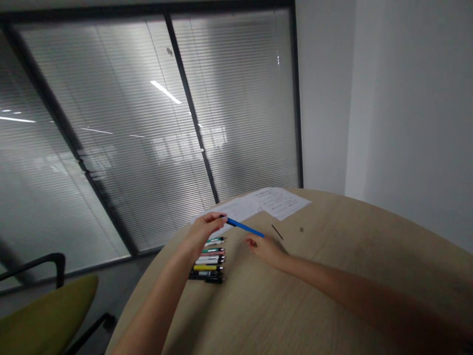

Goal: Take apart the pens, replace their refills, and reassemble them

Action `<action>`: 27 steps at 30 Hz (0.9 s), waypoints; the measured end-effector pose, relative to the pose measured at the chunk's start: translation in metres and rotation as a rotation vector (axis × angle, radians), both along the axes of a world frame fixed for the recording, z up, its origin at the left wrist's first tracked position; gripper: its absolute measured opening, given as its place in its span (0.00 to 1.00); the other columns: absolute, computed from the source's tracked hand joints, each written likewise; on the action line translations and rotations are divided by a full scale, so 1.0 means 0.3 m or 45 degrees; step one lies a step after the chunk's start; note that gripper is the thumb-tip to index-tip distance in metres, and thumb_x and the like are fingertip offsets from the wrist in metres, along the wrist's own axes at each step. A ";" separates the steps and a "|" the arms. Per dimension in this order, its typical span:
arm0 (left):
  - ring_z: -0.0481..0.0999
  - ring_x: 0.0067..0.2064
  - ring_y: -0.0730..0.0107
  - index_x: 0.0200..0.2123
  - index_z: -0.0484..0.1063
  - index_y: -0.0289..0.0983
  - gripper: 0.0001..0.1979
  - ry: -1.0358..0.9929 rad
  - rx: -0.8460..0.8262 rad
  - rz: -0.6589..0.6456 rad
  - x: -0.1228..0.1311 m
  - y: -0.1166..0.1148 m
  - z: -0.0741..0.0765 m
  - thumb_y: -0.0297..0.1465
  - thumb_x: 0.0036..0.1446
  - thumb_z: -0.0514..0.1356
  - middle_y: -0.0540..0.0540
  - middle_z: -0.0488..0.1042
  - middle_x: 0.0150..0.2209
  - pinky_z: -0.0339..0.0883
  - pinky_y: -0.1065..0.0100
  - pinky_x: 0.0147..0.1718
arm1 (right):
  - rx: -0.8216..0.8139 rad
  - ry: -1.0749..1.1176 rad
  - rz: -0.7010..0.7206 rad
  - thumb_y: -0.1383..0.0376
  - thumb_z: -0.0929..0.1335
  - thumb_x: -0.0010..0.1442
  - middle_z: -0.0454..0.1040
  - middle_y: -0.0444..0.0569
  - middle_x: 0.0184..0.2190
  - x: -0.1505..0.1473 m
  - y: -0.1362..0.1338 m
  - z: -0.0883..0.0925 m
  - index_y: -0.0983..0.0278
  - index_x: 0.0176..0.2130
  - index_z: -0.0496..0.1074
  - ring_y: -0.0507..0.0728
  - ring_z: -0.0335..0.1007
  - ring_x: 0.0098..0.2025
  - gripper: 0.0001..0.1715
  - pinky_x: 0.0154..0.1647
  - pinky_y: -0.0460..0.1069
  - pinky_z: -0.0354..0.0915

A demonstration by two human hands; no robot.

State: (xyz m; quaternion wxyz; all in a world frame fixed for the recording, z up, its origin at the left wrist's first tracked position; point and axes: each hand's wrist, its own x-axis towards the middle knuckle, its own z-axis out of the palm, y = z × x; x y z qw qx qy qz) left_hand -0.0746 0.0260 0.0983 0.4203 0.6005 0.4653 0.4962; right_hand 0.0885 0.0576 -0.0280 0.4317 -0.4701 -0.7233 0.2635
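left hand point(206, 228): pinching blue pen point(244, 227) at its dark end | right hand point(264, 249): fingers loosely curled at pen's far tip, contact unclear | pen row point(209, 259) near round wooden table's point(332, 276) left edge, labels unreadable | printed sheets point(279, 203) at far edge, text too small

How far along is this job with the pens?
Already done, it seems: a row of pens lies neatly side by side. In hand: a blue pen, held by the left hand, its other end at the right hand. Still apart from the row: a thin black stick near the printed papers.
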 end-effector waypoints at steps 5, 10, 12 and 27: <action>0.62 0.24 0.78 0.22 0.71 0.35 0.15 0.029 -0.055 -0.039 0.003 -0.001 -0.001 0.39 0.31 0.67 0.54 0.66 0.20 0.57 0.74 0.30 | 0.046 0.008 -0.011 0.76 0.64 0.45 0.71 0.46 0.32 0.042 -0.025 0.030 0.60 0.33 0.71 0.55 0.65 0.36 0.15 0.40 0.48 0.58; 0.63 0.25 0.77 0.20 0.70 0.35 0.16 -0.029 -0.051 -0.061 0.015 -0.009 -0.003 0.40 0.31 0.67 0.53 0.67 0.21 0.58 0.73 0.31 | 0.084 0.093 0.032 0.73 0.64 0.48 0.70 0.46 0.32 0.151 -0.075 0.062 0.60 0.33 0.70 0.54 0.64 0.38 0.12 0.42 0.48 0.57; 0.64 0.26 0.77 0.20 0.70 0.35 0.15 -0.024 -0.061 -0.075 0.027 -0.015 -0.010 0.39 0.31 0.67 0.52 0.67 0.22 0.58 0.74 0.30 | -0.063 0.281 0.088 0.69 0.66 0.48 0.69 0.45 0.29 0.200 -0.106 0.058 0.61 0.35 0.70 0.53 0.65 0.32 0.11 0.36 0.48 0.59; 0.65 0.24 0.76 0.23 0.69 0.34 0.11 0.184 -0.120 -0.314 0.185 -0.039 -0.190 0.34 0.35 0.64 0.53 0.67 0.20 0.57 0.73 0.26 | -0.492 0.756 0.091 0.63 0.70 0.42 0.65 0.40 0.18 0.361 -0.228 0.110 0.65 0.30 0.70 0.48 0.60 0.22 0.12 0.25 0.45 0.55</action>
